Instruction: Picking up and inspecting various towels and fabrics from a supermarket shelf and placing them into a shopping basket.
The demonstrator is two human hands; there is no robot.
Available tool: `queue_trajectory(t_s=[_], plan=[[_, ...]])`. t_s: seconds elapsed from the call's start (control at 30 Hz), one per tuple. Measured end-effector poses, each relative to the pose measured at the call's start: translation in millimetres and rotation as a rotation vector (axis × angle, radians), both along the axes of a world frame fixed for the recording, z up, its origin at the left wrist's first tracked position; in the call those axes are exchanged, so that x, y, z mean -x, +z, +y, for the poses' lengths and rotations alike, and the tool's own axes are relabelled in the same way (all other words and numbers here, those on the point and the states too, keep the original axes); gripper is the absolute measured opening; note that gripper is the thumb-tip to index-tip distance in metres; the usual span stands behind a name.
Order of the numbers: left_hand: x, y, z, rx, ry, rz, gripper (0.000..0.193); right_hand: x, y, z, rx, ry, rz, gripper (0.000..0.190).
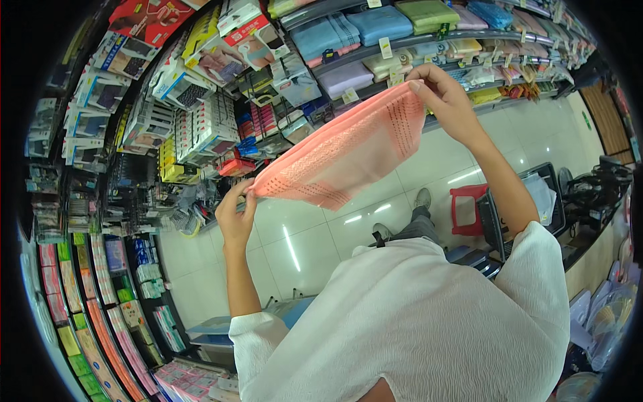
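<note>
A folded pink towel [351,145], with a woven border and rows of dark dashes, is stretched in the air between my two hands. At its lower left corner my left hand [237,213] pinches the edge between thumb and fingers. My right hand [444,103] grips the upper right corner, thumb on the near side. The towel slants up to the right, and its lower part hangs down over the tiled floor [296,231]. Beyond its upper edge, a lavender folded towel [346,79] lies on a shelf.
Shelves of folded towels, such as a blue one [326,37], stand ahead. Boxed underwear [206,128] hangs at the left, above shelves of packets [103,346]. A red plastic stool [467,208] and a black crate [557,186] are at the right. A blue-topped surface [296,311] is low left.
</note>
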State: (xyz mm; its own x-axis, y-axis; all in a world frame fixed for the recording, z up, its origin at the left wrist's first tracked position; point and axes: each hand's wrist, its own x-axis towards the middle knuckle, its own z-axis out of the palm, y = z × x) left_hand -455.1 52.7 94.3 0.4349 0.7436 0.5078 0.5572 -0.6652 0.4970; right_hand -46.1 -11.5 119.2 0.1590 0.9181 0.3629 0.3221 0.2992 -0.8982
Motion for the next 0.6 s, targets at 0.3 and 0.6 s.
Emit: queue_trajectory(t_s=[0.3, 0.6], plan=[[-2.7, 3.2, 16.1, 0.233, 0.026, -0.342, 0.014, 14.4, 6.7, -6.7, -0.250, -0.130, -0.104, 0.013], [8.5, 22.4, 33.4, 0.163, 0.101, -0.508, 0.029, 32.3, 9.7, -2.1, -0.390, -0.078, -0.182, 0.014]])
